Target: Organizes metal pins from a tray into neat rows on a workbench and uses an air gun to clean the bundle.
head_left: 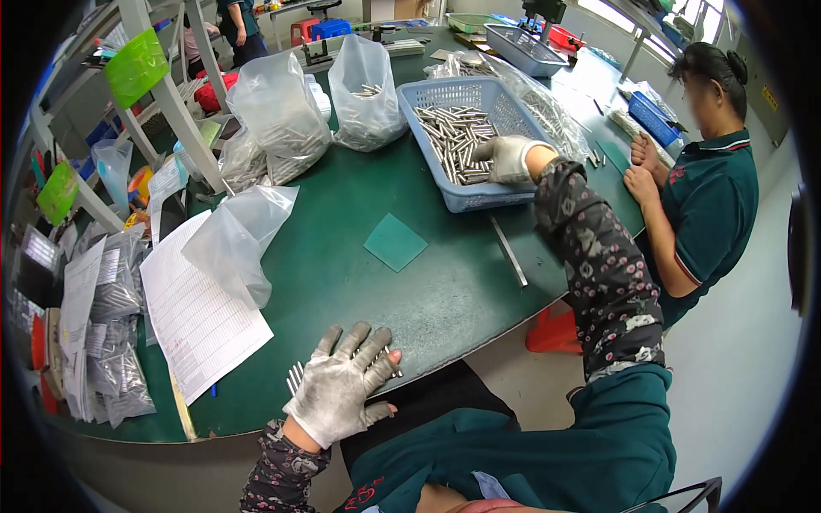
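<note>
While my left hand [342, 385] lies flat at the near edge of the green table [342, 265], palm down and fingers spread, it presses on a small row of metal rods [296, 376] whose ends poke out past my glove on the left side and near my fingertips on the right. Those rods lie side by side, their long axis running roughly away from me and a little to the right, along the line of my fingers.

My right hand [506, 159] is stretched well forward and to the right, inside the blue plastic basket [479, 198], curled down over the heap of loose metal rods [453, 141] there. Its fingers are bent into the pile, but I cannot tell whether they actually grip any rods. The heap lies jumbled, most pieces pointing roughly from the basket's far-left corner toward its near-right one.

So the stock of rods sits far ahead and to the right of my left hand, and only my right arm reaches it; the two hands are well apart. Between them, on the bare table, lie a green square mat [394, 242] and a single long metal strip [509, 250] just beside the basket's near wall. Clear plastic bags [278, 115] stand further left, and a printed sheet [197, 308] lies left of my left hand.
</note>
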